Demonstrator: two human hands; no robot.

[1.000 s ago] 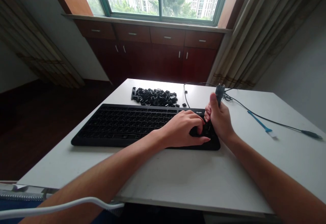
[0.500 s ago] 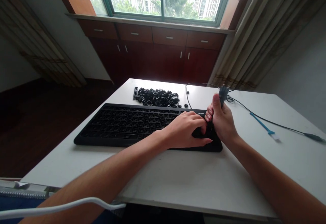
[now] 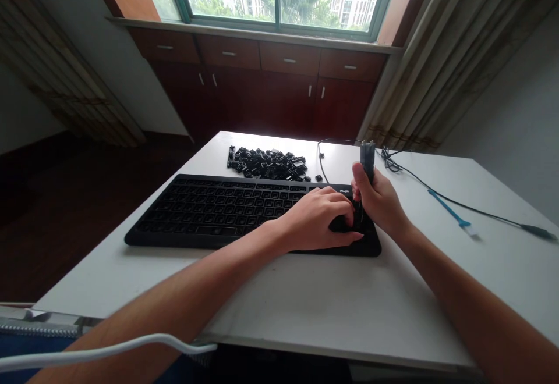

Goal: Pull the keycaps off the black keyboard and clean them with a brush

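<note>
- Working the right end of the keyboard [image 3: 209, 206], dark tool [image 3: 367, 160] clenched in my right hand [image 3: 384, 199]
- left hand [image 3: 317, 221] lay half-open over it, bracing I guess
- next move probably wanted steadiness

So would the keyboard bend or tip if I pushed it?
The keyboard is probably stiff, since it lies as one straight slab. It likely won't tip or roll, being wide and low on the table. A push might slide it, as the table looks smooth.

The forearms [image 3: 187, 282], left hand [image 3: 321, 219] and right hand [image 3: 384, 202] are all bare
</note>
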